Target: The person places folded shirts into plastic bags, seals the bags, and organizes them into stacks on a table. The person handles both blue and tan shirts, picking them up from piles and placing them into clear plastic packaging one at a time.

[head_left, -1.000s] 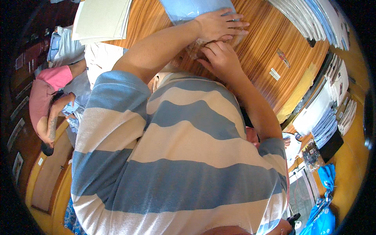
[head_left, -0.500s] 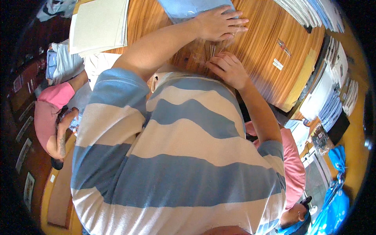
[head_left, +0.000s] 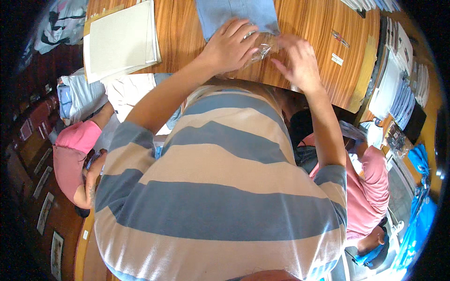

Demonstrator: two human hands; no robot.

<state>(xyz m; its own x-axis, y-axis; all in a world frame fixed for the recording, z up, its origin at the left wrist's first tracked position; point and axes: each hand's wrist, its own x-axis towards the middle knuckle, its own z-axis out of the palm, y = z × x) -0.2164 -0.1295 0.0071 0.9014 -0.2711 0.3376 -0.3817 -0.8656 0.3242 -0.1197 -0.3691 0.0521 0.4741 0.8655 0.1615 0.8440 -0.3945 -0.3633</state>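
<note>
A folded blue garment [head_left: 236, 14] in clear plastic lies on the wood-grain table at the top of the view. The loose clear plastic end of its bag [head_left: 262, 49] sticks out toward me, crinkled and shiny. My left hand [head_left: 229, 47] rests on the garment's near edge and this plastic, palm down with fingers spread. Just right of the plastic is my right hand [head_left: 300, 61], its thumb apart from its fingers. The right fingertips are slightly blurred, and whether they touch the plastic is unclear.
Pale card sheets [head_left: 122, 40] are stacked on the table's left side. A small red-and-metal tool [head_left: 340, 39] and a white label [head_left: 337, 59] lie to the right. Folded garments [head_left: 401, 103] fill the right side. Two people in pink [head_left: 77, 154] work nearby, left and right.
My left hand has slid left off the plastic's right side, onto the garment's near edge. My right hand has moved away from me and to the right, its curled fingers now opened.
</note>
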